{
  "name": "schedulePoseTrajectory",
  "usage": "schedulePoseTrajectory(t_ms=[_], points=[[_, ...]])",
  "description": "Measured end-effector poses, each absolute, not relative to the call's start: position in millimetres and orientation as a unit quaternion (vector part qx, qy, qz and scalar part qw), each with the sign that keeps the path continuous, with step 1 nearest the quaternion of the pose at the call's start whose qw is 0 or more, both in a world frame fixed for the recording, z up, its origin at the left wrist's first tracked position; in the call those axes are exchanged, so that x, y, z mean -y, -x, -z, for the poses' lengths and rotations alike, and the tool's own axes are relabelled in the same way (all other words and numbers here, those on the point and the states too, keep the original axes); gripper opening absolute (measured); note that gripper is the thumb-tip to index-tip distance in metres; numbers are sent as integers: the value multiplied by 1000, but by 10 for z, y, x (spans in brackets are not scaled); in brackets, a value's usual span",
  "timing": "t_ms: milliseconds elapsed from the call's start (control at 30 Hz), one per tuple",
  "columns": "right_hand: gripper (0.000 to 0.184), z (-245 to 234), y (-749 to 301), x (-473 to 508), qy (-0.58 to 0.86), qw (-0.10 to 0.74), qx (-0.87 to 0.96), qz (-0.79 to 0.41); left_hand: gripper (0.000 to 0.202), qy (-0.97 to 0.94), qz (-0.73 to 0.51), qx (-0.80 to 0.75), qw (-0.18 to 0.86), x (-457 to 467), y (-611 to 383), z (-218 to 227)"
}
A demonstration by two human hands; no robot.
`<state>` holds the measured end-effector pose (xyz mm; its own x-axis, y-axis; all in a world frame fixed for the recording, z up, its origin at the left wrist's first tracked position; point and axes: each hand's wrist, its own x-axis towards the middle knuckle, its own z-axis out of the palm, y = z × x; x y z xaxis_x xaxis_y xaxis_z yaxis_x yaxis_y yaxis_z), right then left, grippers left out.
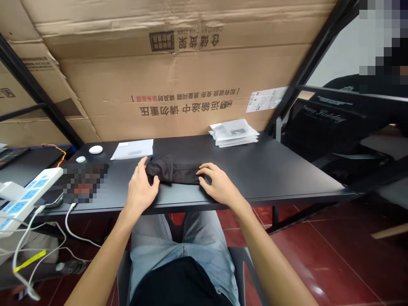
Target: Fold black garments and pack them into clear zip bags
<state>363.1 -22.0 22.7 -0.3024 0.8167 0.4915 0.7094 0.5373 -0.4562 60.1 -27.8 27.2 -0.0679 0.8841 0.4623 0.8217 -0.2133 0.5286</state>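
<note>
Desk: one, black top (287,174), dark frame uprights at the far left and far right corners.
Dark cloth: one piece (185,175), laid lengthwise along the desk, about midway between near and far edges; left end bunched into a raised fold, right part a flat strip.
Left hand: one (142,189), bare, at the cloth's left end; thumb and fingers apart, spread about the bunched fold, wrist over the near edge.
Right hand: one (216,182), bare, at the strip's right end; fingers bent, thumb a little apart from them; whether the fingertips pinch the fabric or merely rest on it, one cannot quite tell.
Packet, single: white, flat (134,149), toward the far left corner, beyond the left hand.
Packets, stacked: several, whitish (235,134), by the far edge, toward the far right corner.
Oval case: white (95,149), near the far left corner.
Round cap: white, small (80,160), just nearer the near edge than the case.
Pixelated item: dark (84,185), by the left edge.
Power strip: white with blue sockets (30,193), at the left edge, white cables attached.
Cardboard: large printed sheet (178,76), upright behind the far edge, white label (266,101) at lower right.
Co-worker: one person, black top (331,114), beyond the right edge.
</note>
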Motion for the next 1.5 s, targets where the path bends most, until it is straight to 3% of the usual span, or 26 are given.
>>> schedulePoseTrajectory(t_ms=[133,233,367,433,700,800,867,1033,1133,1300,1400,1500], points=[[16,-201,-3626,216,476,349,804,-73,69,-702,-371,-605,-54,313,-620,-318],[16,-192,-3620,231,485,341,803,-66,58,-730,-335,-594,-45,253,-762,-343],[18,-186,-3606,263,514,324,793,-43,20,-731,-313,-606,-12,117,-760,-349],[20,-181,-3603,271,528,321,786,-30,14,-704,-334,-627,8,58,-613,-359],[25,-243,-3669,132,578,334,744,-26,14,-593,-320,-739,12,43,323,-428],[21,-331,-3736,-37,557,337,758,-23,31,-619,-353,-700,-50,-2,395,-488],[28,-389,-3787,-166,545,306,780,-23,37,-689,-340,-638,-55,-89,330,-533],[21,-461,-3837,-408,541,230,808,-32,34,-803,-224,-553,-5,-403,105,-568],[15,-488,-3809,-445,530,275,802,-32,23,-804,-242,-543,-2,-491,82,-580],[7,-588,-3945,-184,437,440,782,-64,14,-826,-348,-442,-21,-81,285,-734],[7,-625,-4147,119,340,413,826,-178,6,-883,-304,-355,37,363,448,-816],[19,-608,-4230,359,317,389,831,-240,17,-881,-316,-348,58,635,468,-765]])
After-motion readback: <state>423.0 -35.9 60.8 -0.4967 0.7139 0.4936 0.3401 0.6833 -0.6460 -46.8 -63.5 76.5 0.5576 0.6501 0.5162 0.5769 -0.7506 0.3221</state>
